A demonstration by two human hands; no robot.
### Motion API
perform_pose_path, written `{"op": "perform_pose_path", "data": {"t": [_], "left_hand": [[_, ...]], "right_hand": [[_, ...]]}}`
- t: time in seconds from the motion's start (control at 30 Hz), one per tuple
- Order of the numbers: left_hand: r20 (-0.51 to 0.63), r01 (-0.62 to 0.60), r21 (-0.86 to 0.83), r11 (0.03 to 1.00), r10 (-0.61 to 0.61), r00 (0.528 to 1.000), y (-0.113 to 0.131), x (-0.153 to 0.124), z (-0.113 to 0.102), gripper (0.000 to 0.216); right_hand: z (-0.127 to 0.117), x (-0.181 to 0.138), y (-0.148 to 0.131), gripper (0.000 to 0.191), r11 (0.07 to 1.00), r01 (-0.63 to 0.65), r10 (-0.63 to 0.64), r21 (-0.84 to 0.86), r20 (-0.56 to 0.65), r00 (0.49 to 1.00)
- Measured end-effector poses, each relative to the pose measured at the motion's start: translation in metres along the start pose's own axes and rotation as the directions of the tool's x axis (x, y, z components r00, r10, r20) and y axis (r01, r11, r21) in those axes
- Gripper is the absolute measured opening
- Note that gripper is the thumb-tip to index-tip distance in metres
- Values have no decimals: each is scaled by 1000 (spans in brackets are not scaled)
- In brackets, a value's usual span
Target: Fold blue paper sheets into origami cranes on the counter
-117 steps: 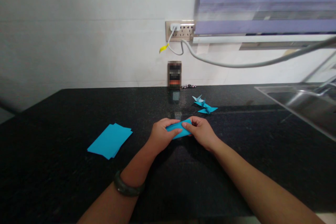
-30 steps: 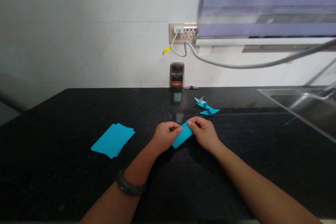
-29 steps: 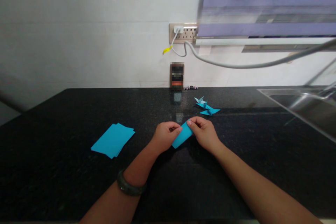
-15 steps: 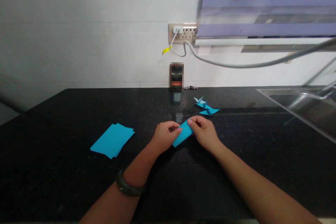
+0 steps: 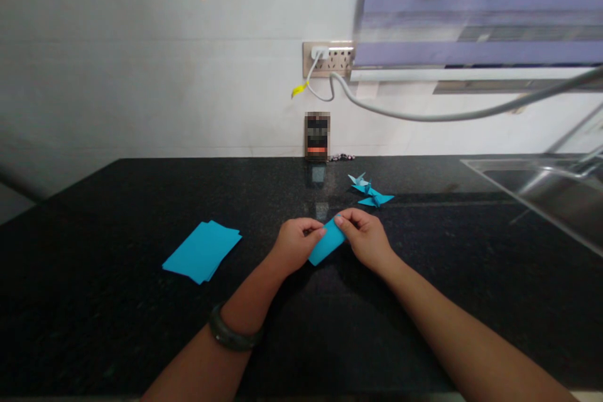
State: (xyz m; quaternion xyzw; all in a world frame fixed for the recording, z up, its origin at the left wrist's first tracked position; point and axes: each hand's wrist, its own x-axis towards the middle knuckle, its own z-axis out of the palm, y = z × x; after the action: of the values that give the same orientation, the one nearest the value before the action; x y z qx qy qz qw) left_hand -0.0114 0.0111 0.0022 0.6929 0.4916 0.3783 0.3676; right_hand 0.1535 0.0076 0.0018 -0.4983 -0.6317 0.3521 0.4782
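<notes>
Between my two hands is a folded piece of blue paper [image 5: 326,245], tilted above the black counter. My left hand [image 5: 296,244] pinches its left edge between thumb and fingers. At the upper right corner, my right hand [image 5: 368,235] grips it with the thumb on top and the fingers behind. A stack of blue paper sheets [image 5: 202,252] lies to the left of my hands. Just beyond my right hand rest several folded paper cranes, a blue one [image 5: 375,200] nearest and a paler one [image 5: 359,181] behind.
The black counter [image 5: 117,326] runs back to a white tiled wall. Against the wall leans a phone-like device [image 5: 317,137], its screen blurred, beside a beaded strand [image 5: 342,157]. A metal sink [image 5: 556,195] is at right. A grey cable [image 5: 424,117] hangs from the socket [image 5: 334,61].
Hardly anything differs. My hands keep the same grip on the folded blue paper, which has shifted only very slightly.
</notes>
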Motion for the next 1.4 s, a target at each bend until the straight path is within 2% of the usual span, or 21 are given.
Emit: {"op": "perform_pose_path", "data": {"t": [0.17,0.4,0.6,0.73,0.8,0.97,1.17,1.23,1.3,1.4], "left_hand": [[-17,25,-53,998,-26,1000,0,0,1,17],[-61,3,-113,994,-10,998,-1,-1,4,25],[-112,-168,105,980,180,977,4,-3,1,24],[-92,-209,149,967,224,970,1,-2,1,23],[-102,-187,138,973,202,974,-2,-1,2,23],[-93,-46,51,998,51,994,-5,-1,4,23],[-18,-38,118,992,41,999,4,-3,1,19],[-30,-33,111,993,37,999,7,-4,1,19],[-65,-6,66,998,10,998,7,-3,2,20],[-144,46,-78,996,-57,988,5,-1,4,22]], "right_hand": [[1,0,1,20,999,0,0,52,-16,1000],[3,1,2,23,974,-111,118,196,-22,993],[4,1,1,25,947,-151,161,282,-14,987],[5,1,1,26,950,-154,165,272,-18,986],[5,1,2,26,960,-132,141,245,-18,990],[3,1,3,22,993,-51,53,105,-11,999],[1,1,3,22,1000,3,-3,27,-17,1000],[3,0,1,22,998,-22,24,65,-24,999],[5,-1,-3,24,980,-94,102,175,-34,994],[11,-4,-6,36,891,-239,252,387,16,968]]}}
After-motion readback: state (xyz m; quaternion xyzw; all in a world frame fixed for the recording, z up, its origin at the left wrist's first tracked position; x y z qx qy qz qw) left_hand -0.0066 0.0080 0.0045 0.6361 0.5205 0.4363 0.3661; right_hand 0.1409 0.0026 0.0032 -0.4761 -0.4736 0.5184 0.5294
